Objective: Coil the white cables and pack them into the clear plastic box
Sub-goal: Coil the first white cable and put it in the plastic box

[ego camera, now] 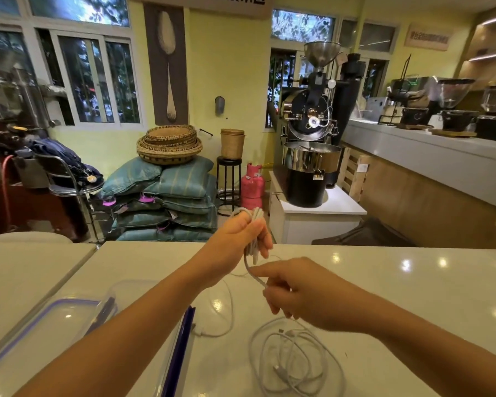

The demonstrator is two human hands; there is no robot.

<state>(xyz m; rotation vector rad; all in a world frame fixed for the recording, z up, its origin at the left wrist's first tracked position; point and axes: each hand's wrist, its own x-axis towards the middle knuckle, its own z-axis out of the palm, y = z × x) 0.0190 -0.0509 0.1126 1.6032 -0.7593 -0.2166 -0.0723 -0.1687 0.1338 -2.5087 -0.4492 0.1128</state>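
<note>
The job is about halfway through its first cable, as I judge it. The left grip (241, 233) is clenched round a bundle of white cable (255, 217), held up in the air over the far edge of the tabletop (413, 282). The right grip (295, 287) pinches the free strand (251, 272) that hangs out of that bundle, just below and to the right of it.

The bundle is a long, narrow hank. Its long axis stands close to upright, with the top loops poking above the fingers and the lower loops hanging below the palm. The free strand curves down and to the right into the right grip, and I cannot tell where its end goes from there.

There is plenty left to do. A second white cable (295, 359) lies in loose, untidy rings on the tabletop near me, under the right forearm, with its plugs in the middle of the heap. A thinner white lead (230, 308) loops across the tabletop between the forearms.

The clear plastic box (132, 283), trimmed in purple, sits at the near left, partly hidden by my left forearm. I see no cable in the part that shows, so the packing looks not yet begun.
</note>
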